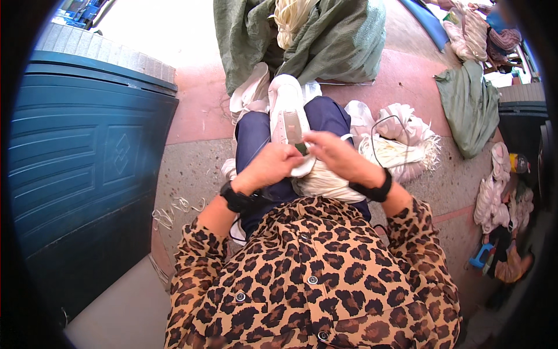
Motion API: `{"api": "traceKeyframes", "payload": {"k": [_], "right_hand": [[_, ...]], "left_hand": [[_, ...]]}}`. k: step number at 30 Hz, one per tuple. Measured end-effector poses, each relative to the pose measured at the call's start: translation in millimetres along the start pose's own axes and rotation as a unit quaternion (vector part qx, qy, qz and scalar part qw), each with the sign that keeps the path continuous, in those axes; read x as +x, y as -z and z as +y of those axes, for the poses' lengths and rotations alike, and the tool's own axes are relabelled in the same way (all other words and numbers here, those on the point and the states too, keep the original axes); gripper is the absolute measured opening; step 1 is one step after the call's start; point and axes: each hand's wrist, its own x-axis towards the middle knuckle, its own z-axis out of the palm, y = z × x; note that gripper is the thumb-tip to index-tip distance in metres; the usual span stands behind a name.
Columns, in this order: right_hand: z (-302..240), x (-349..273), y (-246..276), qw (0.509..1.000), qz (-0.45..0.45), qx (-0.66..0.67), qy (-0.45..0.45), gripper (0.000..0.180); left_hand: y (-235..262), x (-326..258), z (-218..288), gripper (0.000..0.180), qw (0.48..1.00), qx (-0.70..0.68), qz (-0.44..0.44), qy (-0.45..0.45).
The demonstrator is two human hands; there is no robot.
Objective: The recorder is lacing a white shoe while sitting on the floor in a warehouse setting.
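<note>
A white shoe (286,110) lies between my thighs, its toe pointing away from me. My left hand (268,167) is closed, with its fingertips pinched at the shoe's near end. My right hand (342,157) reaches to the same end from the other side. Its fingers are bent together and a little blurred, so what they pinch is hidden. Beneath both hands, a bundle of cream-white laces (326,184) rests on my lap. Just beyond my left knee is a second white shoe (253,88).
Ahead stands a large green woven sack (354,46) with pale laces (292,22) on it. More lace bundles (401,152) lie right of my knee. A blue panelled door (87,151) borders the left. Loose lace pieces (165,218) are on the floor. Another person's arm (511,264) shows far right.
</note>
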Motion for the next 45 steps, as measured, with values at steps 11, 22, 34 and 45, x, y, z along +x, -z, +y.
{"api": "traceKeyframes", "payload": {"k": [11,22,34,45], "right_hand": [[49,53,-9,0.97,0.049,0.126,-0.204,0.026],[56,59,-14,0.978,0.083,-0.029,-0.189,0.02],[48,67,-15,0.97,0.098,-0.167,-0.15,0.022],[58,81,-9,0.975,0.025,-0.097,-0.199,0.026]], "left_hand": [[17,60,-34,0.027,0.937,0.196,0.29,-0.023],[11,83,-39,0.025,0.908,0.281,0.31,-0.008],[9,86,-46,0.023,0.91,0.253,0.326,-0.03],[11,85,-49,0.022,0.922,0.218,0.318,-0.032]]}}
